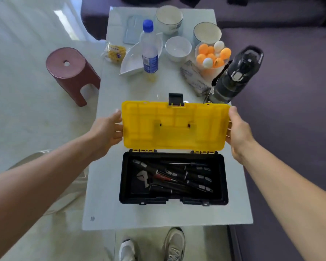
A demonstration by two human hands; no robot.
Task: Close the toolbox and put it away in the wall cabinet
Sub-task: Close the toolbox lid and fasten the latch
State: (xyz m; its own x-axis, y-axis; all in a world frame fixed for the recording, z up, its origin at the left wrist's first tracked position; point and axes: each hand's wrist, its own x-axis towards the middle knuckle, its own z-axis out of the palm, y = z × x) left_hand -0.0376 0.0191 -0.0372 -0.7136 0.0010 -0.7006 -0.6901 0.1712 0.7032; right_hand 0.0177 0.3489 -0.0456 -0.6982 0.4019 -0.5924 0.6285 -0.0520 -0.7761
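Note:
A toolbox stands open on the pale glass table [105,185] in front of me. Its black base [125,176] holds several dark-handled tools, among them screwdrivers and an adjustable wrench [143,178]. The yellow lid [174,127] is raised, hinged at the base's far side, with a black latch [175,99] at its top edge. My left hand [106,131] grips the lid's left edge. My right hand [238,129] grips its right edge. No wall cabinet is in view.
Behind the lid stand a water bottle [149,48], white bowls [178,48], a bowl of ping-pong balls [212,55], a black flask [235,76] and a white dish [134,61]. A maroon stool [70,70] is to the left, a purple sofa [290,91] to the right.

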